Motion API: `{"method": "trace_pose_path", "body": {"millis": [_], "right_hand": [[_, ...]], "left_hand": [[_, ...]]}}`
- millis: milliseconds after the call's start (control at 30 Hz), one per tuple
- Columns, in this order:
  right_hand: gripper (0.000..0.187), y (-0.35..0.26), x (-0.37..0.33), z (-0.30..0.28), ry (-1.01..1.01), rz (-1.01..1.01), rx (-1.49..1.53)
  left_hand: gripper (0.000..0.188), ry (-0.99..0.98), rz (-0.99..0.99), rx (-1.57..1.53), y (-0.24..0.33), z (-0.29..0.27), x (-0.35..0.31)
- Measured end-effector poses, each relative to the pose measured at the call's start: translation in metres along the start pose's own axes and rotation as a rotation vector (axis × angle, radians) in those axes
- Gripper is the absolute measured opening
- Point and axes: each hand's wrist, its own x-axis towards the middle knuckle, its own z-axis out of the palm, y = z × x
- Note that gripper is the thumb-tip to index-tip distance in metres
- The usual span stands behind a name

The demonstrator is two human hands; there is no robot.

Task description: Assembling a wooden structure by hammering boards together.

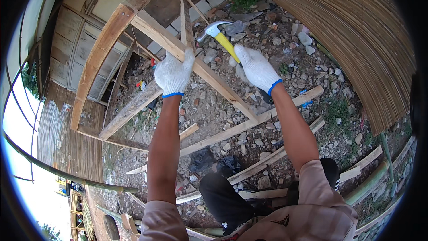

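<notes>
My right hand [258, 68], in a white knit glove with a blue cuff, is closed round the handle of a claw hammer [226, 44]. The hammer's handle is yellow and black, and its metal head points up and left. My left hand [171, 75], gloved alike, grips a long wooden beam [218, 84], its thumb raised along the wood. The beam slants from upper left to lower right as part of a timber frame. Just above my left hand, a narrower wooden piece [185, 20] meets the beam. The hammer head is apart from the wood.
Rubble ground [285, 44] spreads beneath the frame. Curved timber [96, 67] rises at the left, and a lower crosspiece [240, 127] runs in front of me. A bamboo screen [347, 27] stands at the right. Black plastic [203, 158] lies near my knee.
</notes>
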Motion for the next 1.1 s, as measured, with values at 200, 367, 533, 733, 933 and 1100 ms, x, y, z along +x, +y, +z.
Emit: {"method": "trace_pose_path", "body": {"millis": [200,367,533,733,933,1100], "right_hand": [[0.062,0.012,0.013,-0.001,0.212,-0.028,0.096],[0.054,-0.015,-0.002,-0.011,0.054,0.084,-0.157],[0.047,-0.012,-0.001,-0.003,0.554,-0.186,0.796],[0.049,-0.002,-0.013,-0.021,0.187,0.063,0.03],[0.056,0.011,-0.013,0.0,0.026,0.092,-0.16],[0.05,-0.01,-0.01,-0.023,0.233,0.115,0.379]], "left_hand": [[0.058,0.011,0.06,-0.043,0.007,0.0,0.0],[0.056,0.02,0.03,-0.014,0.001,-0.004,0.0],[0.056,0.046,0.06,-0.022,0.006,0.002,-0.001],[0.058,0.006,0.001,-0.02,-0.002,-0.005,-0.002],[0.059,0.019,0.006,-0.022,0.013,-0.003,-0.001],[0.059,0.02,0.01,-0.008,0.002,-0.005,0.001]]}}
